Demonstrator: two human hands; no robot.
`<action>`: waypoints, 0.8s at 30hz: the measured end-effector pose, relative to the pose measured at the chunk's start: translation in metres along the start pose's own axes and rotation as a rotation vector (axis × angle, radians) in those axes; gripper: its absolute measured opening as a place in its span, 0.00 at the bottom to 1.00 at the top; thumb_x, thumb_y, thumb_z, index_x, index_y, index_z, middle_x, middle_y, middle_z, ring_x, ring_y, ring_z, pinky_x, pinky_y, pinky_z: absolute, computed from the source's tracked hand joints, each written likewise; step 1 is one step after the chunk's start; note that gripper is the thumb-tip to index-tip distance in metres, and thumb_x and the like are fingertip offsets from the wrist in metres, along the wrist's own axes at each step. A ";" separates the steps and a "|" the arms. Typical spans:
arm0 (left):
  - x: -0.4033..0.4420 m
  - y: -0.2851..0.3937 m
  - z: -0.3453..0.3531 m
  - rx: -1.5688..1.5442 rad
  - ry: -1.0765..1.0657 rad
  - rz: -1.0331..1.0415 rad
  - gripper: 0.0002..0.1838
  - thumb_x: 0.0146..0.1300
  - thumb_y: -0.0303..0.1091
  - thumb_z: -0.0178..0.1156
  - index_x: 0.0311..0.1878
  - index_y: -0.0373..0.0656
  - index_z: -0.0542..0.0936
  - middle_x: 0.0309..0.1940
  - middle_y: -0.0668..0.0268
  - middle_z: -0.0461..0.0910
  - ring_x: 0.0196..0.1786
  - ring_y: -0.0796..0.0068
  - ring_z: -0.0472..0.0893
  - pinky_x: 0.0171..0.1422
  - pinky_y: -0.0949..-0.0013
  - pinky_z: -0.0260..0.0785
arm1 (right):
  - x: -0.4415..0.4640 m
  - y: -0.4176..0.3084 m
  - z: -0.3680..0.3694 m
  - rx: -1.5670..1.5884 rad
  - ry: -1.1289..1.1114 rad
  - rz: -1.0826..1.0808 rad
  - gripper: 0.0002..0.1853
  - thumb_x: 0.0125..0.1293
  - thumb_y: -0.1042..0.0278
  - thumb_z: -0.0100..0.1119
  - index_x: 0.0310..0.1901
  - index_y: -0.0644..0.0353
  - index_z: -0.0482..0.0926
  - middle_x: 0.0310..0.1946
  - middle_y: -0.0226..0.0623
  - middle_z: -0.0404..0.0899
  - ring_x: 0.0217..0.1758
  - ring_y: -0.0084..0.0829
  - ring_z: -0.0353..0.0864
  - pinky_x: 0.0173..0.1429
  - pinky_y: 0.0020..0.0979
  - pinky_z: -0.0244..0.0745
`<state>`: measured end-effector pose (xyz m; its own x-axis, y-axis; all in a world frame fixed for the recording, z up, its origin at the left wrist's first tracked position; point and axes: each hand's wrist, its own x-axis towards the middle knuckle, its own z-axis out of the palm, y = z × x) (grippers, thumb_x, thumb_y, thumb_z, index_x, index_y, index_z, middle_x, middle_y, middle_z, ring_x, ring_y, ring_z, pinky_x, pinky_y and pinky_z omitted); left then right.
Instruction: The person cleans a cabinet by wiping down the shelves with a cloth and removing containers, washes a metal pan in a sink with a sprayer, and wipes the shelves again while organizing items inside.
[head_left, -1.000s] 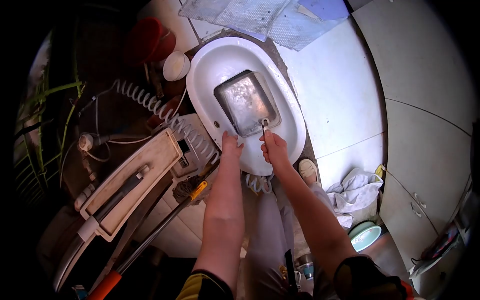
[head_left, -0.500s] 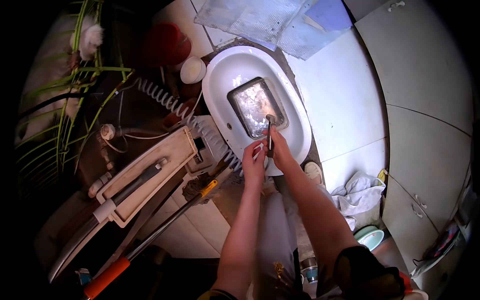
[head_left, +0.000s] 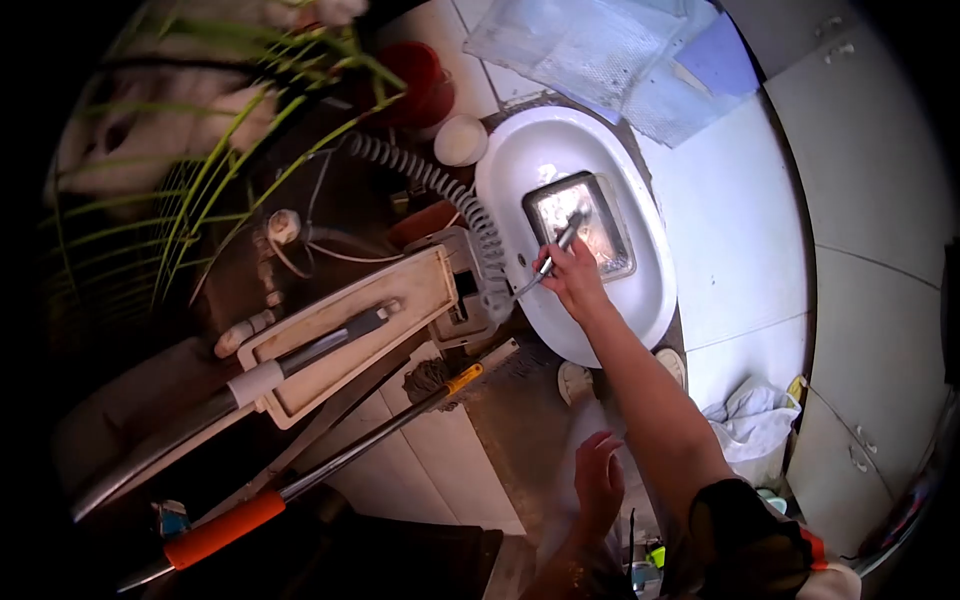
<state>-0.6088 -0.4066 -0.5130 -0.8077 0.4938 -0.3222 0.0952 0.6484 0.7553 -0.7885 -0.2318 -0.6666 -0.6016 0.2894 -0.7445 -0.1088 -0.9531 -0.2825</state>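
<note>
My right hand [head_left: 577, 280] is closed around a hand sprayer [head_left: 566, 238] with a silver-and-dark handle. A grey coiled hose [head_left: 425, 170] runs toward its lower end. The sprayer's head points down over a rectangular metal tray [head_left: 630, 262] with a dark rim and a shiny, wet-looking inside. That tray lies in a white oval basin [head_left: 655, 285]. Lower down, near my leg and apart from the basin, my left hand [head_left: 598, 480] hangs with loosely bent fingers and nothing visible in it.
To the left are a long beige tray [head_left: 350, 325], an orange-gripped mop [head_left: 225, 530] and green plant stems [head_left: 225, 150]. Beyond the basin stand a white bowl [head_left: 461, 140] and a red bucket [head_left: 415, 85]. Plastic sheets [head_left: 600, 60] lie at the top; cabinets [head_left: 880, 200] line the right.
My left hand has left the sprayer and dropped back toward my leg. My right hand still holds the sprayer, now tilted, over the tray. The whole view has shifted.
</note>
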 end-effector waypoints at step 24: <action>-0.025 0.008 -0.126 -0.059 0.253 0.011 0.12 0.54 0.15 0.47 0.39 0.38 0.76 0.44 0.57 0.74 0.48 0.57 0.74 0.50 0.63 0.68 | -0.112 -0.054 0.250 -1.086 -0.016 -0.915 0.12 0.58 0.72 0.59 0.42 0.68 0.74 0.22 0.38 0.77 0.21 0.25 0.78 0.25 0.28 0.70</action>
<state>-0.6615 -0.4866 -0.4267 -0.9272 0.3355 -0.1663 0.0769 0.6052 0.7924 -0.9129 -0.2346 -0.4166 -0.6612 0.7489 -0.0432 0.1890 0.1105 -0.9757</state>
